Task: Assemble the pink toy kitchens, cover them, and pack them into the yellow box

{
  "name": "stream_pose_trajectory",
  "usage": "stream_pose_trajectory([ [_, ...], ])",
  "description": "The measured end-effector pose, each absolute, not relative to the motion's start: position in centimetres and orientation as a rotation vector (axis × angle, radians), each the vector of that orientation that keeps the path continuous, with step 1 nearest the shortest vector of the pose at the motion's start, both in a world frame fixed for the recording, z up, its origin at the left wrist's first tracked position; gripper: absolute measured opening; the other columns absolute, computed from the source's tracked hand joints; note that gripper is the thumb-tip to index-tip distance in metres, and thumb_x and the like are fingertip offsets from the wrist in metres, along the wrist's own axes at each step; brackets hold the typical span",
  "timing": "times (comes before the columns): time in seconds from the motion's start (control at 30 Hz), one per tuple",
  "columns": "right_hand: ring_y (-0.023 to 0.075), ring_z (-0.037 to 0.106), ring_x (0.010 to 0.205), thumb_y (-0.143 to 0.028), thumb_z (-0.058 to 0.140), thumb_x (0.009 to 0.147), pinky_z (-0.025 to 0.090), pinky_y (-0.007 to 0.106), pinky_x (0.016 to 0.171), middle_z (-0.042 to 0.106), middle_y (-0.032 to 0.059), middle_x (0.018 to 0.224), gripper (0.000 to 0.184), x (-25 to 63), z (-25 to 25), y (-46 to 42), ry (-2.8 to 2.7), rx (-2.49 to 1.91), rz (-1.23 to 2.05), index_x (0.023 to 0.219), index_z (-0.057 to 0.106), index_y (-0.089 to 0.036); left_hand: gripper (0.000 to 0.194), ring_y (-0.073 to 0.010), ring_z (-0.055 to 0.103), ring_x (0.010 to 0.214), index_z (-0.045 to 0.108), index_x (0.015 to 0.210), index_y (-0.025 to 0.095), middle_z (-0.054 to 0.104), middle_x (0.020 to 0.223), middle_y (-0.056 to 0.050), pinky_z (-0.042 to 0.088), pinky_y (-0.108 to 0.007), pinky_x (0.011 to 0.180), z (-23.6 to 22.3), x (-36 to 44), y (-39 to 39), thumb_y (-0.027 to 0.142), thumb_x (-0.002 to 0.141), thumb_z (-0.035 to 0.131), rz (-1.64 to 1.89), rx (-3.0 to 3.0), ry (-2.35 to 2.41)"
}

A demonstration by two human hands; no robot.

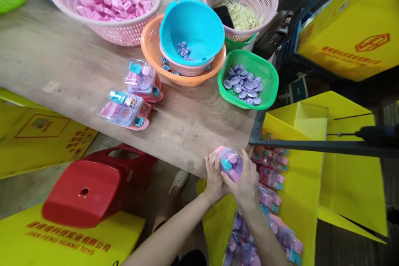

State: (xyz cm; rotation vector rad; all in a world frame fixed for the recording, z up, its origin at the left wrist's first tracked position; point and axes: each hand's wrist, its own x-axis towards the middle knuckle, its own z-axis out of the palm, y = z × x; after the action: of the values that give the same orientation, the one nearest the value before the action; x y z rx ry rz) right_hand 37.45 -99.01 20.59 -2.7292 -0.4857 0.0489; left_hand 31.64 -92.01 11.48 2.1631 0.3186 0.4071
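Observation:
Between my two hands, just off the table's front edge, is a small clear-lidded toy case (231,163) with pink, turquoise and purple parts inside. My left hand (215,178) wraps its fingers around the case's left side. My right hand (246,179) grips the right side, with the thumb across the lower front. Two similar toy cases, one nearer (122,109) and one farther (142,79), lie on the table to the left. Below my right arm, a yellow carton (307,183) holds many more such cases in rows.
On the wooden table (187,120) stand a pink basket (124,29) of pink pieces, a turquoise bowl (190,25) nested in an orange basket (149,45), and a green basket (268,95) of purple discs. A dark metal bar (311,146) crosses the carton. A red stool (84,174) stands left.

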Motion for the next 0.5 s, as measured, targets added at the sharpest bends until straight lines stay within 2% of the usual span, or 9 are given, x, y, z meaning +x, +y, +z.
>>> stream_pose_trajectory([
  [0.2, 0.0288, 0.051, 0.099, -0.045, 0.062, 0.069, 0.042, 0.042, 0.085, 0.056, 0.0135, 0.108, 0.065, 37.5, 20.3, -98.5, -0.509, -2.77, -0.019, 0.123, 0.041, -0.015, 0.096, -0.0362, 0.02, 0.133, -0.003, 0.14, 0.014, 0.026, 0.138, -0.021, 0.014, -0.062, 0.106, 10.5, 31.6, -92.2, 0.046, 0.07, 0.055, 0.448, 2.136, 0.329],
  [0.5, 0.0293, 0.05, 0.093, -0.043, 0.059, 0.072, 0.042, 0.041, 0.08, 0.052, 0.0141, 0.103, 0.063, 36.5, 21.4, -97.7, -0.532, -2.914, -0.105, 0.124, 0.039, -0.013, 0.085, -0.0318, 0.025, 0.132, 0.003, 0.141, 0.013, 0.032, 0.136, -0.021, 0.017, -0.057, 0.108, 10.3, 31.7, -92.4, 0.043, 0.077, 0.051, 0.49, 2.125, 0.397],
])
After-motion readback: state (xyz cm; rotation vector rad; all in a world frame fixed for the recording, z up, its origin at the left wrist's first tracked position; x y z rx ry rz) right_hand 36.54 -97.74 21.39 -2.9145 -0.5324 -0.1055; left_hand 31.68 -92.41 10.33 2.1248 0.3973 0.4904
